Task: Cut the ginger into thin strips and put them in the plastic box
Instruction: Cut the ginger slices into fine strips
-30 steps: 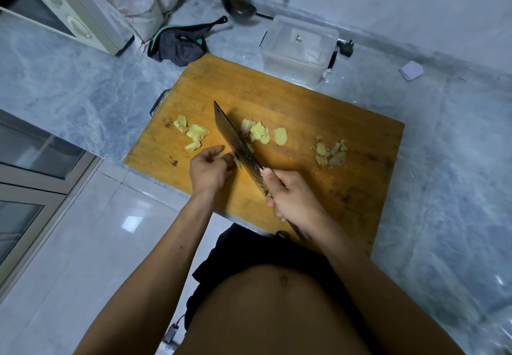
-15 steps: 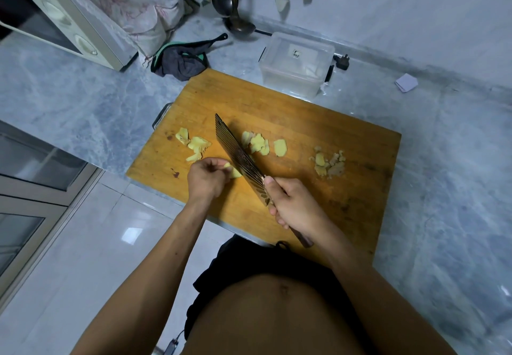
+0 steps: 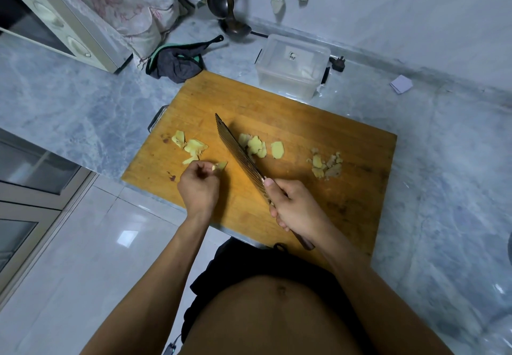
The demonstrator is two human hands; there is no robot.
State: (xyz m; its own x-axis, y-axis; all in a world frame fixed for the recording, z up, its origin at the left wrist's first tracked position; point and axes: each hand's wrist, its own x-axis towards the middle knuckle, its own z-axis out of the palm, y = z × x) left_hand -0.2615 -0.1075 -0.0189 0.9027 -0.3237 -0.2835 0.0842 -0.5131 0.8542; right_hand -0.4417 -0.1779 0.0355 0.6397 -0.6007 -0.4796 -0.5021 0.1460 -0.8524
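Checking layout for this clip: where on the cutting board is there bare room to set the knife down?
Bare wood lies along the far edge of the cutting board near the plastic box, and along its right edge beyond the ginger scraps. The middle is crowded: knife, ginger slices, both hands.

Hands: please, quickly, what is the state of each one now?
Left hand: pinches a ginger piece.
Right hand: grips the knife by its handle.
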